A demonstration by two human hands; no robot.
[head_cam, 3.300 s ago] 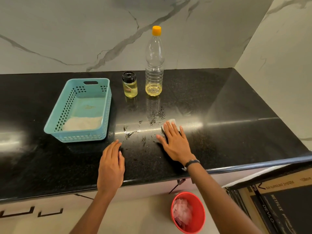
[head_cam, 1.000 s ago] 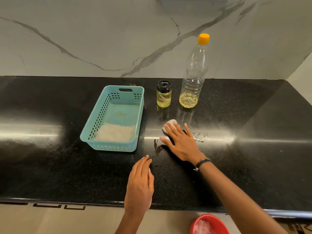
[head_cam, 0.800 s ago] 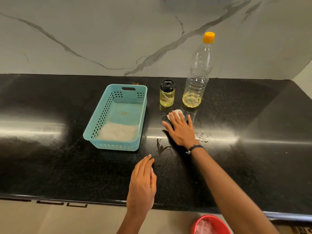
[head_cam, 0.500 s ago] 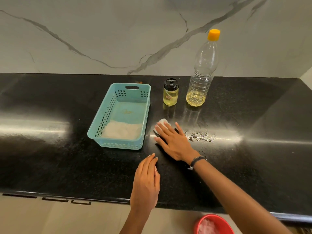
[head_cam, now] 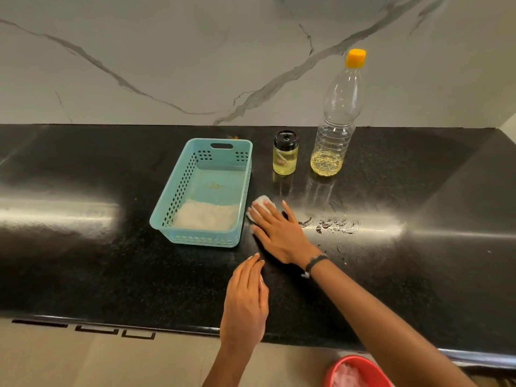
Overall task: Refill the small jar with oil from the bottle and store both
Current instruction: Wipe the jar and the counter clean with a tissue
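Our right hand [head_cam: 280,234] lies flat with fingers straight, pressing a small white wipe [head_cam: 261,203] onto the black countertop [head_cam: 83,275]. Over the last second it has slid from in front of the jar leftward, and the wipe now sits just beside the turquoise basket [head_cam: 178,202]. The dark smear near the basket corner is gone; a patch of oil streaks [head_cam: 335,225] remains to the right of the hand (so the wiping isn't finished). Our left hand [head_cam: 245,305] rests on the counter edge, fingers straight and together, holding nothing, barely shifted. The small jar [head_cam: 285,156], black lid on and oil inside, and the oil bottle [head_cam: 336,121], orange cap on, stand upright near the marble backsplash [head_cam: 167,65], apart from each other and outside the basket. We judge the refill done; clearing the remaining streaks and then storing both are left. A red bin [head_cam: 360,371] sits below the counter.
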